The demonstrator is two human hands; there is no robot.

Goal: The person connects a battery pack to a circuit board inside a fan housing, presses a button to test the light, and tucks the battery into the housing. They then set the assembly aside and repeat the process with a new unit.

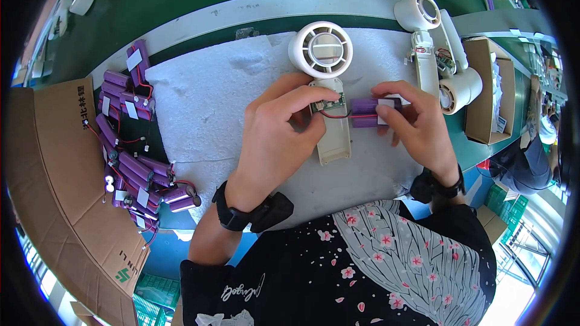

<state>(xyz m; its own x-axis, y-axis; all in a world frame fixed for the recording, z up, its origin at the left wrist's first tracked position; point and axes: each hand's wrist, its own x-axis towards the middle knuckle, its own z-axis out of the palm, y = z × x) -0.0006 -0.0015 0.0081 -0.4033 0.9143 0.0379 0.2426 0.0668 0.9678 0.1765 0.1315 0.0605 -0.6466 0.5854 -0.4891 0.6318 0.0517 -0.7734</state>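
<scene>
In front of me on a white foam sheet lies a cream handheld fan, its round head pointing away and its handle shell uncovered. My left hand pinches the small green circuit board at the top of that handle, thumb below and index finger above. Between the fingers of my right hand is a purple battery pack with a white label, just right of the handle. Red and dark wires run from the pack to the board. The wire ends at the board are partly covered by my fingers.
Several purple battery packs with wires are heaped left of the foam, beside a large cardboard box. At the right lie more opened cream fans and a small carton. A pale rail crosses the green bench behind.
</scene>
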